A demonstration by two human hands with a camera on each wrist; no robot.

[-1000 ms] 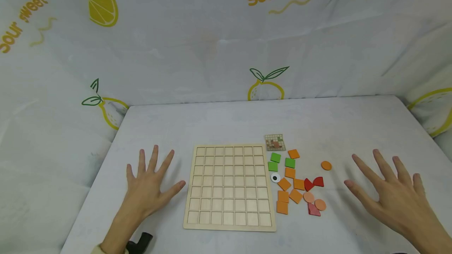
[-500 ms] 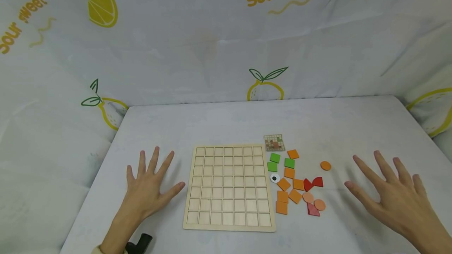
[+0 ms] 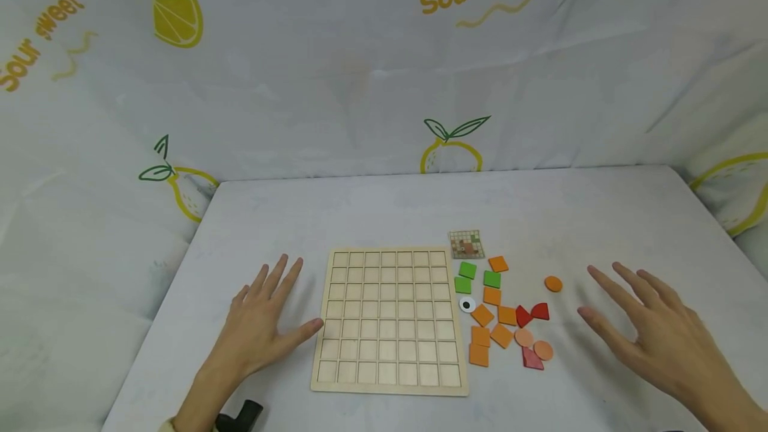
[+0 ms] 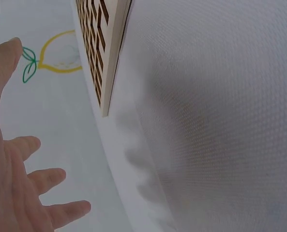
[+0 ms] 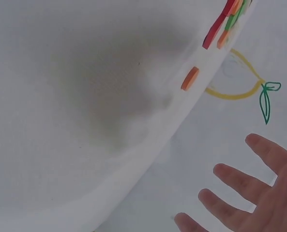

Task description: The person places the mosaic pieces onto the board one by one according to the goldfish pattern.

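My left hand (image 3: 261, 322) hovers left of a wooden grid board (image 3: 387, 329), fingers extended and nothing held. In the head view its thumb tip overlaps the board's left edge; the left wrist view shows the hand raised off the table. On the far side, my right hand (image 3: 657, 335) is also raised, its fingers spread and slightly bent, holding nothing. Closest to it lies an orange disc (image 3: 553, 284). Between board and right hand are several orange squares (image 3: 483, 315), green squares (image 3: 468, 270), red rounded wedges (image 3: 540, 311), peach discs (image 3: 543, 351) and a white eye disc (image 3: 467, 305).
A small printed card (image 3: 467, 245) with a grid picture lies at the board's upper right corner. A pinkish-red piece (image 3: 532, 359) sits below the peach discs. Some black object (image 3: 240, 417) shows by the left wrist. White lemon-print cloth (image 3: 300, 85) rises behind the table.
My left hand's fingers have drawn closer together and it has shifted slightly right. The right hand has moved a little left, its fingers less spread. Board and pieces stay put.
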